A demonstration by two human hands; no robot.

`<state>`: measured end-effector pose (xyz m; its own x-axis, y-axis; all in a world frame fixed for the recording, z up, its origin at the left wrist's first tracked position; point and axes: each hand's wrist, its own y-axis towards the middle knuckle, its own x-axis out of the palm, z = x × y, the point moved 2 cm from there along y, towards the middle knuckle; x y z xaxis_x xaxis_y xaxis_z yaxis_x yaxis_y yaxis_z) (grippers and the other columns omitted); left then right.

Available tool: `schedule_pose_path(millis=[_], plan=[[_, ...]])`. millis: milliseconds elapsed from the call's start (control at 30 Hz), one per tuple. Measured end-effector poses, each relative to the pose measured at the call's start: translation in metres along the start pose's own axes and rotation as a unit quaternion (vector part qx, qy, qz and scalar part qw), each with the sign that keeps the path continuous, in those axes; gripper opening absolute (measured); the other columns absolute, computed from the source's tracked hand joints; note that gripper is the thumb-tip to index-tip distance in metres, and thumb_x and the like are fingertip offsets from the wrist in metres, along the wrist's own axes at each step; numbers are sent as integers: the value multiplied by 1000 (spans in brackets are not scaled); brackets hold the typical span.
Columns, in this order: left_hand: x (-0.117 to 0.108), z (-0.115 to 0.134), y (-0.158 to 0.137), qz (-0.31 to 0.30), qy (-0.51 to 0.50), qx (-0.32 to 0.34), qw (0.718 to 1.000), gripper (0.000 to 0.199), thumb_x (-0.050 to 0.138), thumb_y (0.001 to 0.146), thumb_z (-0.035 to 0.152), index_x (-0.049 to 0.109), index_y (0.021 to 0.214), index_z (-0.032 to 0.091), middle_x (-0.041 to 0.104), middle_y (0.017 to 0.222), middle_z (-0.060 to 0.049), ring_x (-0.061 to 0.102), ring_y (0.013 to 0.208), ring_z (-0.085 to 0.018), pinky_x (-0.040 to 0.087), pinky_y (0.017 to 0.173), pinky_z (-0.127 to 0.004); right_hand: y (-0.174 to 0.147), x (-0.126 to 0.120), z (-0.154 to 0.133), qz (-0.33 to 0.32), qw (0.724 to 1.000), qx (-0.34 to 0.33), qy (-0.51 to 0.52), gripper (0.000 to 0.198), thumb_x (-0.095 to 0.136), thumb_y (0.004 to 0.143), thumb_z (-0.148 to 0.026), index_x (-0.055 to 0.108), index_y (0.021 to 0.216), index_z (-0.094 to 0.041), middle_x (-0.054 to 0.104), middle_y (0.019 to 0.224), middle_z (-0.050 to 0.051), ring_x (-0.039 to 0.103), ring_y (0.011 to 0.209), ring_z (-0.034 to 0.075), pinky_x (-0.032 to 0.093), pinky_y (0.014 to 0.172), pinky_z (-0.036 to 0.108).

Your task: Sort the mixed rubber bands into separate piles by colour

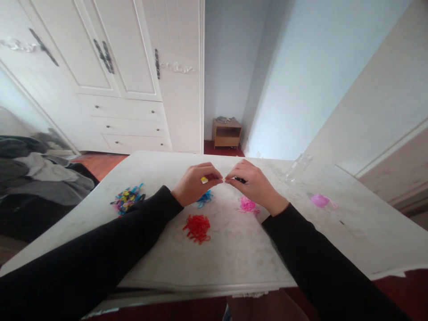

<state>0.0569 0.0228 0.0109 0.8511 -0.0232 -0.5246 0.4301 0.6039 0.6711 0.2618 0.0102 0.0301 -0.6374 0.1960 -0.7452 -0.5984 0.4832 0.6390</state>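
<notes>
My left hand and my right hand meet over the middle of the table, thumb and fingertips pinched almost tip to tip. Whatever is between them is too small to make out. Through the gap in my left fingers shows a bit of yellow; black bits show by my right fingers. Small elastic bands lie in piles below: blue bands beside my left hand, pink bands under my right hand, red bands nearer me. A mixed-colour pile of bands lies left of my left hand.
On the right of the white table lie a clear plastic bottle, a pink-purple pouch-like item and a small dark sliver. Heaped clothes are at the left. A white wardrobe and a small wooden cabinet stand beyond.
</notes>
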Motion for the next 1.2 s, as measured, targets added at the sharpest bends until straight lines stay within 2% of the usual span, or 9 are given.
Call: schedule_pose_path(millis=[133, 367, 633, 733, 900, 1100, 1200], plan=[[0, 2, 0, -1, 9, 1, 1000, 9, 68, 87, 13, 71, 81, 18, 67, 79, -1, 64, 69, -11, 53, 67, -23, -1, 1, 0, 8, 1000, 3, 4, 17, 64, 98, -32, 72, 86, -23, 69, 84, 5, 60, 88, 22, 48, 80, 38], [0, 0, 0, 0, 27, -16, 1000, 7, 67, 88, 14, 70, 83, 18, 66, 79, -1, 62, 70, -12, 51, 67, -24, -2, 1, 0, 4, 1000, 25, 1, 19, 60, 100, -29, 70, 86, -23, 69, 83, 4, 60, 88, 22, 47, 80, 38], [-1, -2, 2, -7, 36, -22, 999, 18, 57, 81, 2, 67, 76, 17, 65, 78, -1, 59, 71, -13, 47, 68, -25, -2, -1, -3, 14, 999, 38, 9, 19, 59, 99, -22, 69, 83, -22, 68, 81, 4, 59, 87, 22, 46, 80, 37], [-3, -5, 3, -13, 35, -50, 998, 18, 56, 78, 1, 66, 74, 16, 63, 76, -1, 58, 70, -13, 46, 67, -25, -5, -11, 5, 50, 997, 60, 1, 17, 64, 95, -19, 67, 78, -22, 68, 79, 3, 59, 84, 21, 46, 79, 37], [-5, -9, 5, -4, 21, -94, 995, 13, 59, 77, 5, 66, 75, 15, 64, 76, -2, 56, 67, -14, 45, 64, -26, -12, -27, 23, 161, 976, 145, -14, 15, 67, 88, -14, 64, 74, -22, 66, 75, 1, 56, 76, 19, 42, 69, 34], [-4, -4, 3, -7, 20, -94, 995, 12, 58, 78, 6, 66, 74, 15, 64, 76, -3, 57, 67, -13, 46, 65, -26, -12, -13, 19, 131, 978, 155, 56, 13, 66, 88, -20, 66, 75, -21, 65, 75, 0, 58, 75, 17, 42, 68, 32], [-9, -7, 5, 4, 50, -97, 994, 11, 59, 79, 9, 67, 74, 16, 65, 76, -3, 58, 69, -15, 46, 66, -27, -14, -12, 22, 161, 965, 197, 66, 14, 63, 89, -21, 64, 75, -20, 65, 76, 0, 57, 71, 16, 42, 66, 31]])
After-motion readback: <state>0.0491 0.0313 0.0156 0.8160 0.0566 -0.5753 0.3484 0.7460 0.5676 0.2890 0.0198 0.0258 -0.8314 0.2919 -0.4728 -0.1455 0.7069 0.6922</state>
